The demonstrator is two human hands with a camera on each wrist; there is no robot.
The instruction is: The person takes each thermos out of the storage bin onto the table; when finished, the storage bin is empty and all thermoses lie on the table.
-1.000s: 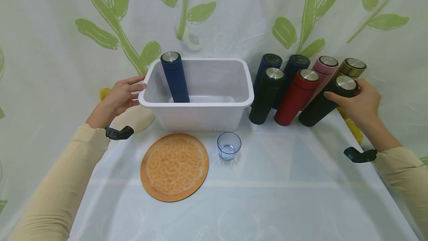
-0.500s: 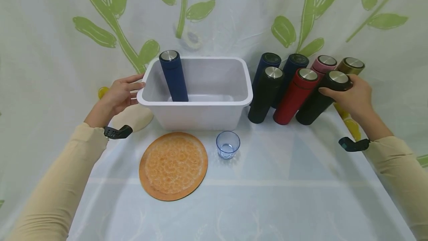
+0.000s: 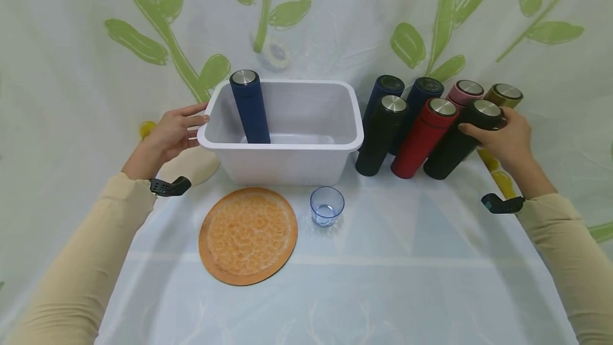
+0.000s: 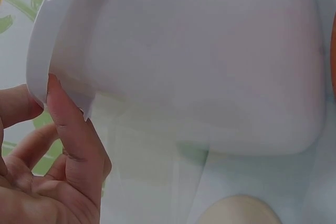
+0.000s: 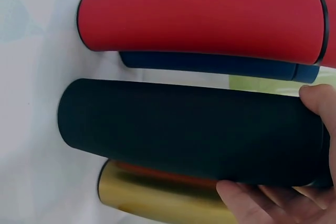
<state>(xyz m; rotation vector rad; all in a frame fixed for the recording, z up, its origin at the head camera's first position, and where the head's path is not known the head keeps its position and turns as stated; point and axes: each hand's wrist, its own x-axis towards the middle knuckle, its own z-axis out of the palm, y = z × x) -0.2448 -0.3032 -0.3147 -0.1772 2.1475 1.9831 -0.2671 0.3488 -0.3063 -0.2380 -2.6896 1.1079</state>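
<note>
A: Backdrop is leaf-printed cloth; pale glossy sheet covers the table (image 3: 383, 281). Materials?

B: Smooth white plastic tub (image 3: 282, 161), matte cylindrical flasks with brushed-metal caps, ribbed clear cup (image 3: 327, 206), round orange textured mat (image 3: 248, 236).

A: Grips?

B: Right hand (image 3: 505, 140) curls round the top of the black flask (image 3: 455, 140), which leans at the right end of the flask row. Left hand (image 3: 170, 137) has relaxed fingers resting on the tub's left rim.

A: Versus 0.5 s ago?

B: Near identical; flask and hands barely shifted.
</note>
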